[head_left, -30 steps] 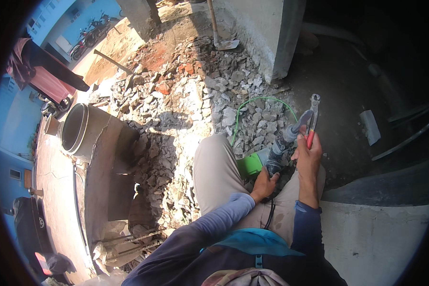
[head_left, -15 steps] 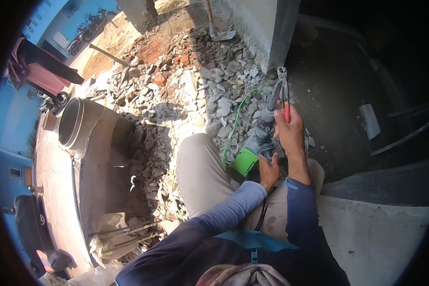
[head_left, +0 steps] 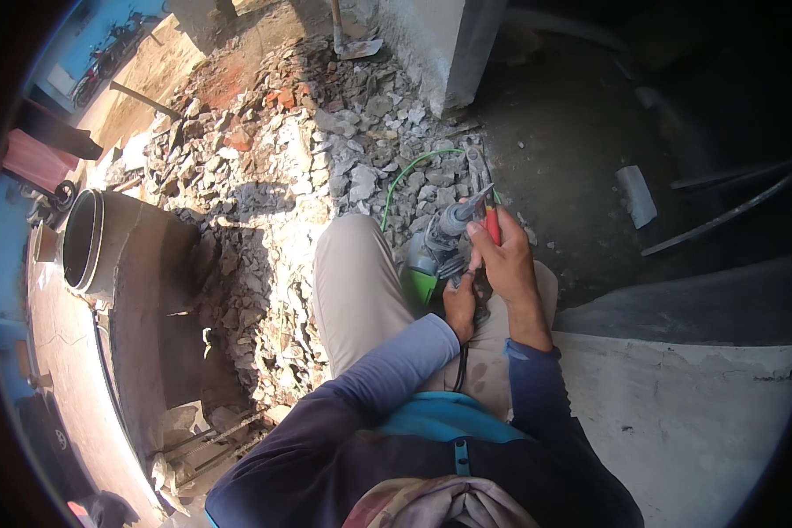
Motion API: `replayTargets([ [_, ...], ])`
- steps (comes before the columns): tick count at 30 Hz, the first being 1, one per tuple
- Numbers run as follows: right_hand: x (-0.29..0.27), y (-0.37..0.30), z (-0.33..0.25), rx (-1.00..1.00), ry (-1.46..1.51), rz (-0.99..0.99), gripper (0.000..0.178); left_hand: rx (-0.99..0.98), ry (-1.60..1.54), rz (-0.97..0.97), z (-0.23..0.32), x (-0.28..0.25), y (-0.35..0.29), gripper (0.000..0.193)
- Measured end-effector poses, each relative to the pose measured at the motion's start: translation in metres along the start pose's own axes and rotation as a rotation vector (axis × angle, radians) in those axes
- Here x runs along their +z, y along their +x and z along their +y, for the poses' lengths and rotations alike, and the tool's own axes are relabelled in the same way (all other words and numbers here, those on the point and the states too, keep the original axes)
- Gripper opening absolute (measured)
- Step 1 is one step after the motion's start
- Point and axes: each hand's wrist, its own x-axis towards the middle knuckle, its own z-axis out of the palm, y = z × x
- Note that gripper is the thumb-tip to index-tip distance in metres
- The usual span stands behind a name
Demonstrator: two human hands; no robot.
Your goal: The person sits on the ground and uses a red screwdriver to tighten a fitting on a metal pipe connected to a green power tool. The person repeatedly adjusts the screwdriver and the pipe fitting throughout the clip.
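A grey and green demolition hammer (head_left: pixel 429 253) rests by my lap, its dark chisel bit (head_left: pixel 476 201) pointing up and to the right. My left hand (head_left: pixel 460 308) is closed around its rear grip. In my right hand (head_left: pixel 509 264) is a pair of pliers (head_left: pixel 493 226) with red handles, jaws upward, beside the bit. The right thumb lies close to the hammer's front collar; whether it touches cannot be made out. A green cord (head_left: pixel 404 176) arcs over the rubble behind the hammer. Part of the hammer's grip is hidden by my left hand.
Broken concrete and brick rubble (head_left: pixel 264 158) spreads ahead and left. A shovel (head_left: pixel 359 49) lies near a wall corner (head_left: pixel 466 62). At left stands a round pipe opening (head_left: pixel 84 239) in concrete. A pale block (head_left: pixel 636 196) and a curved bar (head_left: pixel 722 218) lie on the dark floor.
The whole view has shifted, so the surroundings sit farther left. The hammer's bit has tilted to the right, from nearly straight up. Both hands keep their holds.
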Motion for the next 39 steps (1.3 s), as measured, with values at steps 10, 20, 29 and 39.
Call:
replayTargets([
  [10, -0.022, -0.056, 0.028, 0.297, 0.354, 0.133, 0.032, -0.041, -0.029, 0.023, 0.012, 0.004, 0.011, 0.022],
  [20, -0.072, -0.074, 0.03, 0.317, -0.225, -0.183, 0.053, -0.077, -0.107, 0.017, 0.013, -0.002, 0.015, 0.024],
  [29, -0.069, -0.034, -0.071, -0.057, -1.348, -0.713, 0.065, 0.06, -0.08, 0.025, 0.002, 0.006, 0.018, 0.021],
  [39, 0.008, -0.001, -0.119, -0.459, -2.152, -0.671, 0.061, -0.085, -0.125, 0.065, 0.022, 0.01, 0.01, 0.03],
])
